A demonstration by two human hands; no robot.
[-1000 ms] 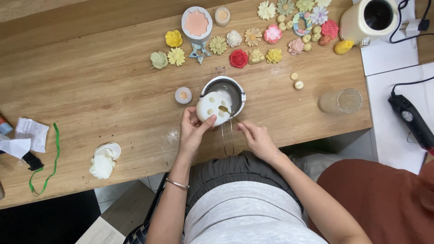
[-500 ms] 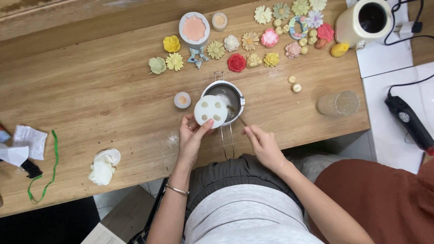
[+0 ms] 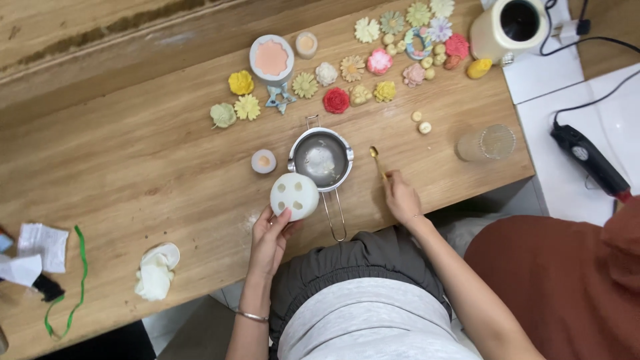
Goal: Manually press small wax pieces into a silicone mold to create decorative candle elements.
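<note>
Soft white mould held beside a steel pot

Left hand (image 3: 270, 235) grips the round, dimpled white mould (image 3: 294, 196), touching the shiny metal pot (image 3: 321, 159); right hand (image 3: 401, 197) pinches a slim gold spoon (image 3: 378, 162) near the table edge (image 3: 467, 193).

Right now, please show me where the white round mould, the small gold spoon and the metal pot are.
white round mould (image 3: 295, 196), head view, centre of its holed face.
small gold spoon (image 3: 375, 153), head view, on its bowl.
metal pot (image 3: 343, 150), head view, right side of its rim.

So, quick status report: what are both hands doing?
Left hand holds white round mould. Right hand grips small spoon. Metal pot sits between them.
</note>
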